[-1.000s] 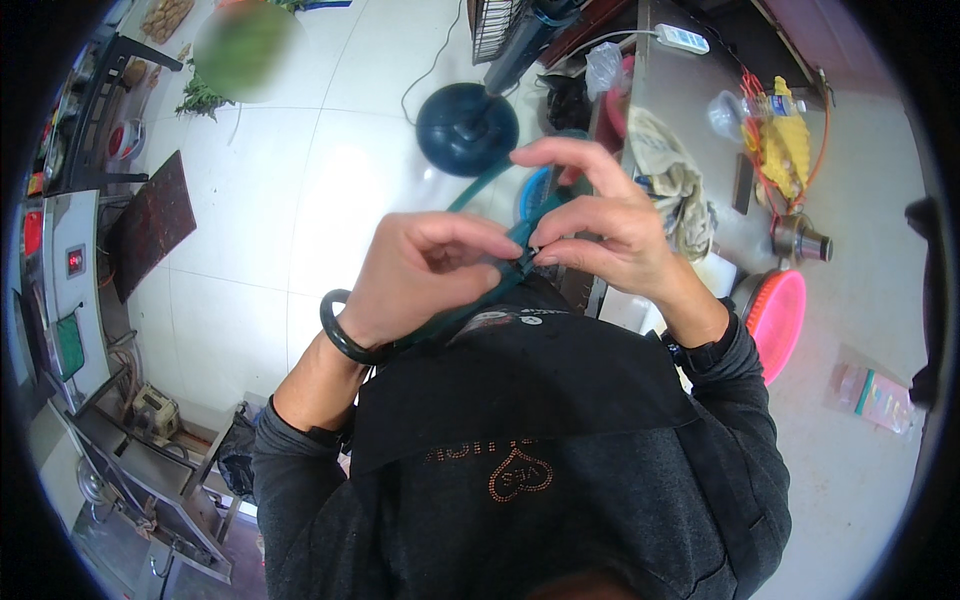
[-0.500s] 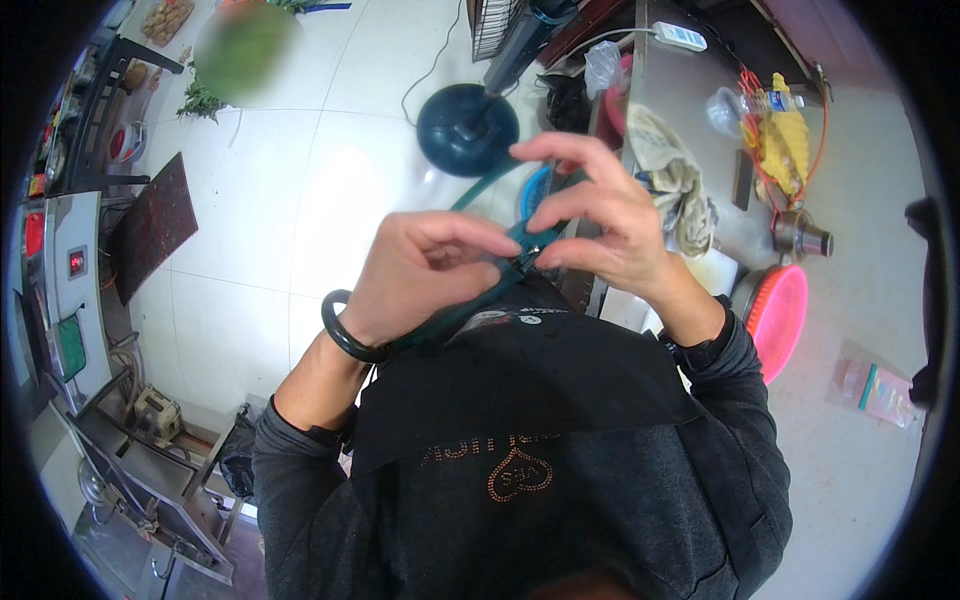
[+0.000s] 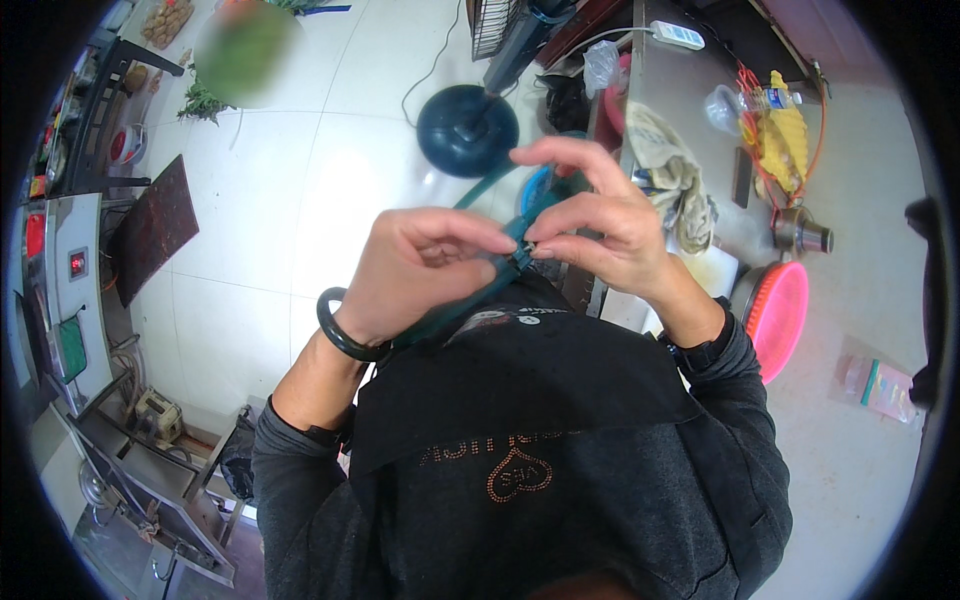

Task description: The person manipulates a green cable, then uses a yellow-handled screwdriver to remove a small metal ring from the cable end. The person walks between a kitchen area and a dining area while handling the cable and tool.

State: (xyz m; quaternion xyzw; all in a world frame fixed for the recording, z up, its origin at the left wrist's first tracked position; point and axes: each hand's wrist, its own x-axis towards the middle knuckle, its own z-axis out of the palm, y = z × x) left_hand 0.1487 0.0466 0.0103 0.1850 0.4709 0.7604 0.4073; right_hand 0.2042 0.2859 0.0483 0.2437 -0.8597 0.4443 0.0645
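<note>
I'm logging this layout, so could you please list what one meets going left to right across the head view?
Steel appliance → dark bangle → left hand → teal strap → right hand → pink basket → small packet.

White tiled floor (image 3: 290, 190) with dark fan base (image 3: 467, 130) far; grey table (image 3: 860, 250) right carries cloth (image 3: 675, 175), pink basket (image 3: 780, 315), plastic bottle (image 3: 745, 100), power strip (image 3: 677, 35).

The teal strap (image 3: 470, 300) vanishes under the left hand (image 3: 420, 270), and the small piece pinched between both hands' fingers (image 3: 500, 240) is too tiny to identify. Far up-left of them, a green thing (image 3: 240, 50) is blurred.
</note>
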